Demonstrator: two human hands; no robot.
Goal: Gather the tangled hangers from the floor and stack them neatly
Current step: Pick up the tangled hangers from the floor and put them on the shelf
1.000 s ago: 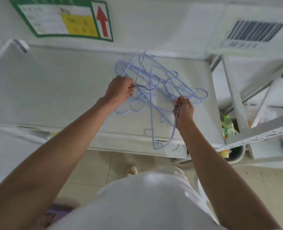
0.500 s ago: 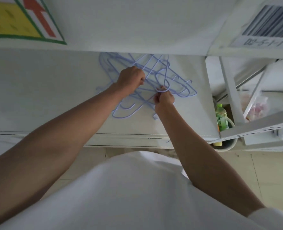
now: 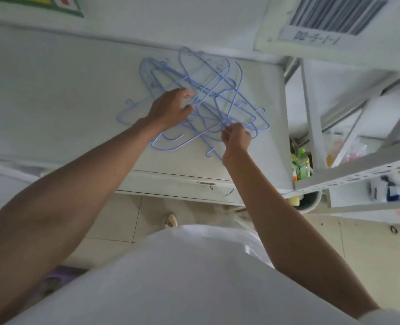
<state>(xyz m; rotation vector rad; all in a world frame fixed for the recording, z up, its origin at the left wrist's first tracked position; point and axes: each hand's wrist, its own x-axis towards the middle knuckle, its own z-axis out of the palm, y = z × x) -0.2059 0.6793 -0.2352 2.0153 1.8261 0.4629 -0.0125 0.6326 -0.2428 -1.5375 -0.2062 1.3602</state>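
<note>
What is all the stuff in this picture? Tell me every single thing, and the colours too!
hangers: a tangled pile, too knotted to count, light blue wire, lying on the white table top
table: one, white, straight ahead
barcode label: one, black stripes on white, top right
sign: one, green border with yellow and red, top left corner, mostly cut off
shelf rack: one, white metal, on the right
bottle: one clearly seen, green, beside the table's right edge
floor: pale tiles, below the table
shoe: one, light coloured, on the floor
white top: one, worn by the person, bottom of view
left hand: one, resting on the pile
right hand: one, pinching a hanger wire
</note>
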